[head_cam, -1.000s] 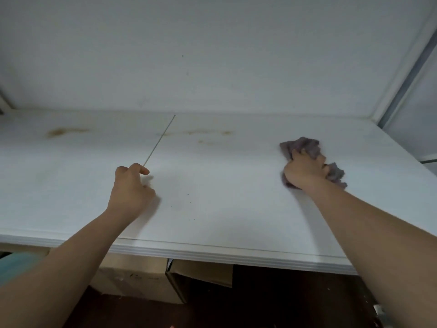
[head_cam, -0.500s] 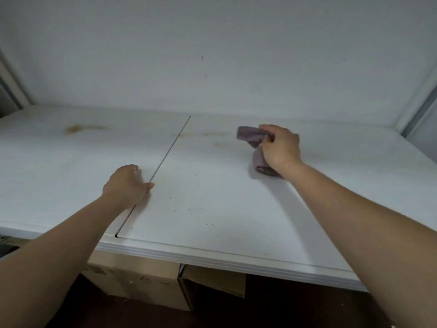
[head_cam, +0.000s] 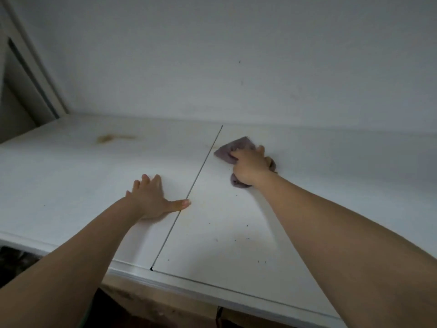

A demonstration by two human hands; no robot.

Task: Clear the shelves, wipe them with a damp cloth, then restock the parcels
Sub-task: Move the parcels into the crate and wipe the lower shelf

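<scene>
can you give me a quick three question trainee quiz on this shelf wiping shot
1. True or false: the right hand has its grip on the crumpled purple-grey cloth.
2. Which side of the dark seam line in the white shelf board holds the brown stain? A) the left B) the right
3. Fill in: the left hand lies ____ on the shelf, holding nothing.

Key: 1 true; 2 A; 3 flat
</scene>
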